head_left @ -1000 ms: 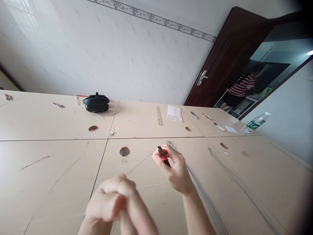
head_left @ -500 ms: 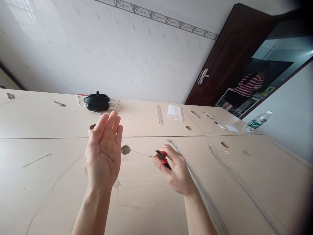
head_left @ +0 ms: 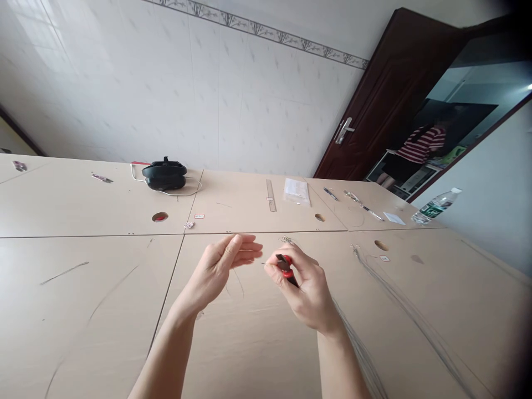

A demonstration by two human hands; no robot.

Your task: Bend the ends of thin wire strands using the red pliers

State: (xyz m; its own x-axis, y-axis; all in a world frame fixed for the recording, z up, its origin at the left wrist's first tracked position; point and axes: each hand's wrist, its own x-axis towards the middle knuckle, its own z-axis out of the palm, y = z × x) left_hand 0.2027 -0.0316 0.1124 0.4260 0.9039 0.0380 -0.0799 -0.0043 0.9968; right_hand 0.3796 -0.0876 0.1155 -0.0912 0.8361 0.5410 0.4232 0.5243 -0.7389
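Observation:
My right hand point(head_left: 305, 288) is closed around pliers point(head_left: 286, 267) with dark jaws and red-and-black handles. Its thumb and index finger also pinch a thin wire point(head_left: 263, 263), whose short end points left. Just left of it is my left hand point(head_left: 224, 269), turned edge-on with its fingers stretched out towards the right hand; I see nothing held in it. Fine strands point(head_left: 238, 281) show just below the left fingers. Under and beyond my right forearm runs a bundle of grey wires point(head_left: 359, 346), its knotted end point(head_left: 286, 239) lying above my right hand.
A second wire bundle point(head_left: 403, 302) lies to the right, near a bottle point(head_left: 436, 206). Along the back are a black case point(head_left: 164, 174), a ruler point(head_left: 271, 195), a plastic packet point(head_left: 296, 191) and pens point(head_left: 331, 194). The table has round holes point(head_left: 160, 217). A person point(head_left: 420, 144) stands beyond the door.
My left hand has swung right and turned from palm-up to edge-on, coming close to the right hand. My right hand has shifted slightly right, still with the pliers and wire.

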